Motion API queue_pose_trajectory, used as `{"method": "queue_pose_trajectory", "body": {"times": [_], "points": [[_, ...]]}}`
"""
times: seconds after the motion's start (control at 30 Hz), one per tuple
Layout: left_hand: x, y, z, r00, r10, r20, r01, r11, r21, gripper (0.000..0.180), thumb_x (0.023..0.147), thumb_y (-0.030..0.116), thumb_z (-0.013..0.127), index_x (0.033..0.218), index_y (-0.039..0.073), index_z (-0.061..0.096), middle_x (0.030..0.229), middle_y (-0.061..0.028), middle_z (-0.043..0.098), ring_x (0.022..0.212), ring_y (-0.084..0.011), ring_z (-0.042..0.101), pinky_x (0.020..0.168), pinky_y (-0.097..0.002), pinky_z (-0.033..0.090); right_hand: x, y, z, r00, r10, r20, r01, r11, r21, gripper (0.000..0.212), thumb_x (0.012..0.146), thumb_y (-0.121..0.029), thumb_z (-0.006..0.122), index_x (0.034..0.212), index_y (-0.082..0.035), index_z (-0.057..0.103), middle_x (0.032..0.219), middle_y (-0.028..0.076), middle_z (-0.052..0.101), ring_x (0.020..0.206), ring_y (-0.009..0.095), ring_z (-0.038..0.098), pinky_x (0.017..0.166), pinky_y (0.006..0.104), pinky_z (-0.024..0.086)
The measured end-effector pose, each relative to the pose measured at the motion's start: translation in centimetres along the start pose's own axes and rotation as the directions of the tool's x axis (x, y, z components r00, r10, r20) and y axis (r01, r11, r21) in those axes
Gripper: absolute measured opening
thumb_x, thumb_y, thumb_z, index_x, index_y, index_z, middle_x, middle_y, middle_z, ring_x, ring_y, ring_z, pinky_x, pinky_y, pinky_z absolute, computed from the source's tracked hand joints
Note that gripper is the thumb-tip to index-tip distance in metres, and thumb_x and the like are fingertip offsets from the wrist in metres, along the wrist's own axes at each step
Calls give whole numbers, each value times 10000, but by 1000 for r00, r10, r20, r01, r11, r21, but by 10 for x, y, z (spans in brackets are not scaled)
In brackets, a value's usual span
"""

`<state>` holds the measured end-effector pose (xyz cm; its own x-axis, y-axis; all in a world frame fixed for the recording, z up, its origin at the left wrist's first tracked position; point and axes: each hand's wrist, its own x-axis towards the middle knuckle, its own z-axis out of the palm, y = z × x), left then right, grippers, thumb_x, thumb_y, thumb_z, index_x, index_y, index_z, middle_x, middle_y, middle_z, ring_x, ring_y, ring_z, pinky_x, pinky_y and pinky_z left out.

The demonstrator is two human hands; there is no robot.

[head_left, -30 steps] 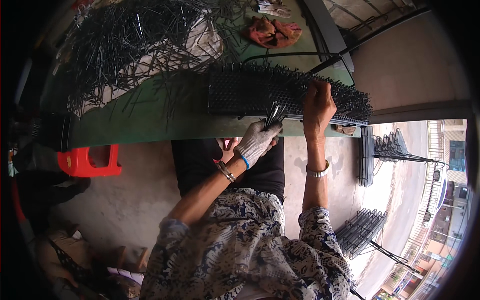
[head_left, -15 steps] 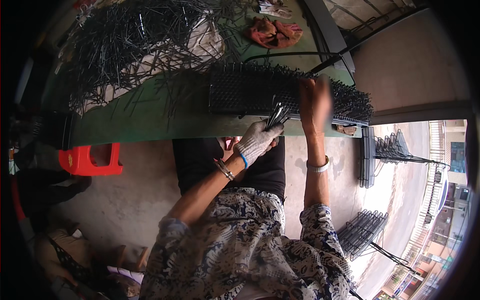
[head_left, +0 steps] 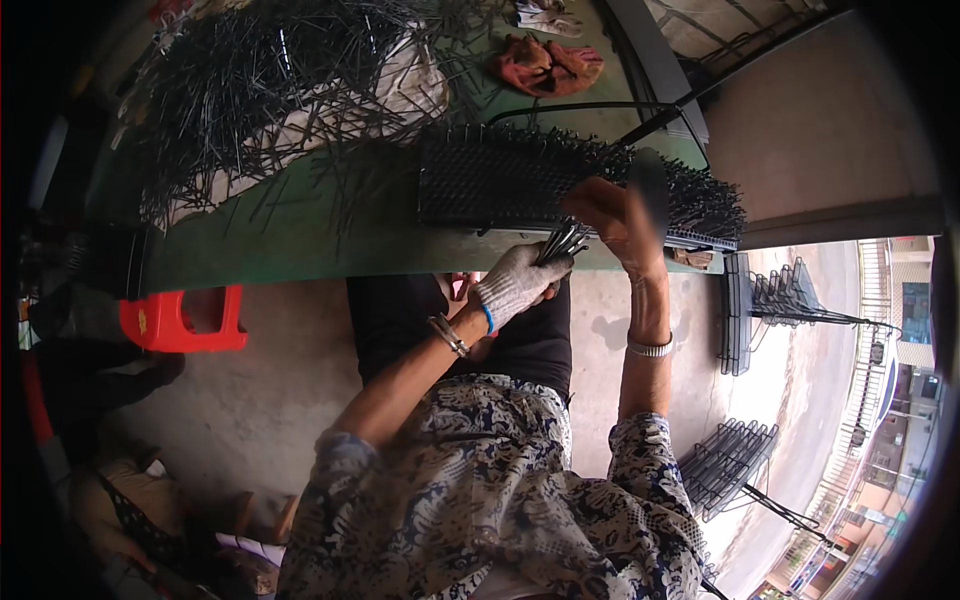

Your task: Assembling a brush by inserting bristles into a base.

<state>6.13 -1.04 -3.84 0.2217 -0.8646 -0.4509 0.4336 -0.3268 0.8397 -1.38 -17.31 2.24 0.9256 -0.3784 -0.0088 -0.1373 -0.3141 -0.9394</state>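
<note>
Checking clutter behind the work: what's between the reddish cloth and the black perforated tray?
A thin, bent black bar over green tabletop, between reddish cloth and black perforated tray; shows in the head view.

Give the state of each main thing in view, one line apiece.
Left hand: gloved, closed
Black rods: bunched in that hand
Right hand: bare, grip unclear
Perforated black rack: partly filled
Rod pile: loose, tangled
Pale cloth: partly covered by rods
Reddish cloth: crumpled
</note>
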Motion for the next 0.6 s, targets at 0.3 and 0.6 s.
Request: {"method": "queue_pose_trajectory", "body": {"times": [0.3,0.6], "points": [[-2,1,-9,994,-102,-49,81,945,-316,229,931,309,618,923,81,613,642,-10,588,426,-32,417,353,-190,274,15,-7,14,710,-280,-646,14,923,-385,68,934,-104,572,926,-37,582,773,83,649,622,119,579,594,279,471],[3,-2,-13,986,-160,-48,103,807,-581,148,925,198,649,971,63,607,700,-75,616,485,-49,462,352,-171,271,26,15,15,627,-448,-638,1,819,-574,51,936,-95,558,935,-54,589,771,103,653,632,203,630,619,316,500]]}}
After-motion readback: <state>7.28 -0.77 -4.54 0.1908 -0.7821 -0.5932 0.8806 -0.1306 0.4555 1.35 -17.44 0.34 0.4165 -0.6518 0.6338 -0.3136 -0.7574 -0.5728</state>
